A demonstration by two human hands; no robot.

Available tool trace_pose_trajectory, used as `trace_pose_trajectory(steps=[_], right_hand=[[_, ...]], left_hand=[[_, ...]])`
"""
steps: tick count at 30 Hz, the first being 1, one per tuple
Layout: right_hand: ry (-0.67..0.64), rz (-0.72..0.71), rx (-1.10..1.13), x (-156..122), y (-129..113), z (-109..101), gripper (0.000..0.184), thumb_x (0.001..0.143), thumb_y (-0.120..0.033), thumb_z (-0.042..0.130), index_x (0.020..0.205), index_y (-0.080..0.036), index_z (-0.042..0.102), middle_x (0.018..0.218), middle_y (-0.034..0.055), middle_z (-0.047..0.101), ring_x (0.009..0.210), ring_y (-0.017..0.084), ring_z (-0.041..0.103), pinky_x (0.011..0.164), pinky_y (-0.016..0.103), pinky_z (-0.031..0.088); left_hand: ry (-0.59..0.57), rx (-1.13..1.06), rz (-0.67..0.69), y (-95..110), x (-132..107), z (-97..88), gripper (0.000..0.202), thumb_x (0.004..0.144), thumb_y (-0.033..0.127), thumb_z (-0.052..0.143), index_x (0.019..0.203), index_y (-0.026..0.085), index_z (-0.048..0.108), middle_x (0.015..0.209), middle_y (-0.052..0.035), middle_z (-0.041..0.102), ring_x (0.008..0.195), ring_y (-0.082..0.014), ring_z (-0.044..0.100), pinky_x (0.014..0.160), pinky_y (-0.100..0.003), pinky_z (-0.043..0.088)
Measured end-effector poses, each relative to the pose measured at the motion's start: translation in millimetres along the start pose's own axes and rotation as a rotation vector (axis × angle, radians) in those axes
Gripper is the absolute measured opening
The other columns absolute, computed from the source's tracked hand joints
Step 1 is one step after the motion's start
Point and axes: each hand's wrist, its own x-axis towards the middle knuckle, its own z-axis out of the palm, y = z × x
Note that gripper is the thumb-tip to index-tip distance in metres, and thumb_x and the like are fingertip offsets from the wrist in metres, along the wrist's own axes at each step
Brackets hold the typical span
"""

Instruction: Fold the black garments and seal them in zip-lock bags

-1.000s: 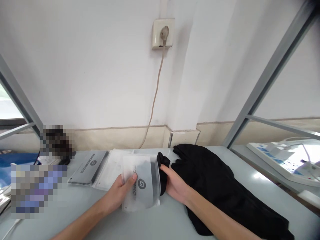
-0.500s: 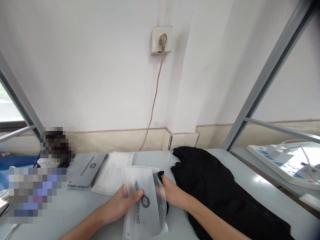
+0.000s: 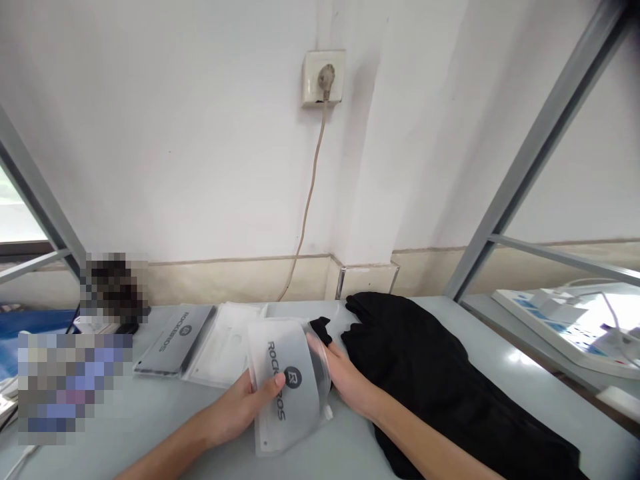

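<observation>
My left hand grips a frosted plastic zip bag with a grey panel and ROCKBROS lettering, its thumb pressed on the front. At the bag's right side, which gapes, my right hand has its fingers partly inside, around a small black cloth piece. Part of that cloth sticks out above the fingers; the rest is hidden by the bag and the hand. To the right of my right hand lies a large heap of black fabric.
Left of the bag lie more frosted bags and a grey ROCKBROS pack on the pale table. Slanted metal posts flank it. A cable hangs from a wall socket. White power strips sit at the right.
The bag has risen slightly and tilted, its right side bulging more. My right hand has moved a little up, and more of the small black cloth shows above it.
</observation>
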Motion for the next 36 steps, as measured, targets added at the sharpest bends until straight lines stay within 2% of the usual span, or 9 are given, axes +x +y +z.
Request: trace_pose_trajectory(steps=[3, 6, 9, 13, 16, 22, 26, 31, 36], right_hand=[[-0.099, 0.088, -0.099, -7.4, -11.7, 4.4, 0.049, 0.077, -0.062, 0.081, 0.103, -0.02, 0.078, 0.096, 0.0078, 0.079, 0.104, 0.032, 0.071, 0.092, 0.041, 0.056], [-0.292, 0.043, -0.178, -14.8, -25.3, 8.2, 0.039, 0.077, -0.052, 0.083, 0.101, -0.021, 0.08, 0.092, 0.0069, 0.08, 0.1, 0.033, 0.071, 0.091, 0.042, 0.057], [-0.349, -0.008, -0.201, -16.9, -30.8, 9.6, 0.036, 0.076, -0.046, 0.085, 0.1, -0.02, 0.079, 0.086, 0.0069, 0.079, 0.091, 0.033, 0.072, 0.083, 0.041, 0.059], [-0.333, -0.044, -0.191, -13.0, -28.6, 11.0, 0.045, 0.072, -0.046, 0.086, 0.106, -0.019, 0.075, 0.077, 0.0063, 0.077, 0.078, 0.03, 0.071, 0.065, 0.036, 0.058], [-0.309, -0.098, -0.241, -10.0, -26.5, 11.5, 0.043, 0.068, -0.045, 0.087, 0.101, -0.019, 0.075, 0.071, 0.0045, 0.074, 0.07, 0.027, 0.068, 0.059, 0.033, 0.053], [-0.181, -0.255, -0.464, -4.6, -14.7, 1.5, 0.02, 0.07, -0.037, 0.083, 0.076, -0.02, 0.073, 0.066, 0.0033, 0.07, 0.069, 0.026, 0.062, 0.061, 0.033, 0.05], [-0.134, -0.327, -0.583, -1.4, -8.0, -3.6, 0.017, 0.075, -0.035, 0.078, 0.07, -0.02, 0.07, 0.068, 0.0044, 0.069, 0.072, 0.026, 0.063, 0.068, 0.034, 0.051], [-0.218, -0.23, -0.473, -0.2, -11.6, 3.0, 0.033, 0.088, -0.049, 0.069, 0.083, -0.016, 0.072, 0.07, 0.0027, 0.069, 0.072, 0.022, 0.062, 0.066, 0.03, 0.052], [-0.12, -0.138, -0.35, 0.5, -16.0, 8.7, 0.043, 0.09, -0.059, 0.066, 0.079, -0.017, 0.068, 0.071, 0.0018, 0.066, 0.072, 0.021, 0.06, 0.065, 0.028, 0.049]], left_hand=[[0.019, 0.059, 0.012, 5.0, -2.4, 2.2, 0.054, 0.096, 0.063, 0.06, 0.129, 0.022, 0.069, 0.129, -0.0128, 0.072, 0.122, -0.0328, 0.065, 0.11, -0.048, 0.05], [0.004, 0.096, 0.028, 8.5, -4.7, 3.7, 0.053, 0.095, 0.063, 0.063, 0.128, 0.022, 0.07, 0.123, -0.013, 0.074, 0.12, -0.0339, 0.066, 0.109, -0.048, 0.051], [-0.023, 0.091, 0.035, 8.7, -5.5, 4.2, 0.052, 0.095, 0.059, 0.065, 0.131, 0.021, 0.068, 0.124, -0.0134, 0.074, 0.121, -0.0343, 0.065, 0.108, -0.048, 0.051], [-0.052, 0.068, 0.035, 8.1, -4.5, 4.6, 0.052, 0.095, 0.057, 0.066, 0.132, 0.021, 0.066, 0.127, -0.0142, 0.073, 0.121, -0.0345, 0.066, 0.106, -0.048, 0.052], [-0.049, 0.067, 0.021, 6.9, -3.6, 4.1, 0.049, 0.096, 0.056, 0.066, 0.131, 0.021, 0.067, 0.128, -0.0138, 0.073, 0.123, -0.0346, 0.065, 0.106, -0.047, 0.052], [-0.064, 0.068, 0.006, 4.9, -4.2, 2.1, 0.05, 0.096, 0.055, 0.066, 0.132, 0.021, 0.065, 0.127, -0.0138, 0.072, 0.121, -0.0337, 0.066, 0.104, -0.045, 0.053], [-0.05, 0.063, 0.013, 5.0, -3.5, 3.0, 0.05, 0.095, 0.057, 0.067, 0.129, 0.02, 0.067, 0.126, -0.0135, 0.072, 0.119, -0.033, 0.066, 0.105, -0.046, 0.052], [0.021, 0.02, -0.013, 0.5, 2.4, 3.2, 0.052, 0.093, 0.06, 0.068, 0.124, 0.018, 0.068, 0.12, -0.0136, 0.075, 0.117, -0.0339, 0.068, 0.102, -0.046, 0.053], [0.095, -0.056, -0.036, -1.3, 4.6, 1.8, 0.052, 0.092, 0.056, 0.071, 0.127, 0.018, 0.067, 0.122, -0.014, 0.075, 0.122, -0.0351, 0.066, 0.101, -0.046, 0.054]])
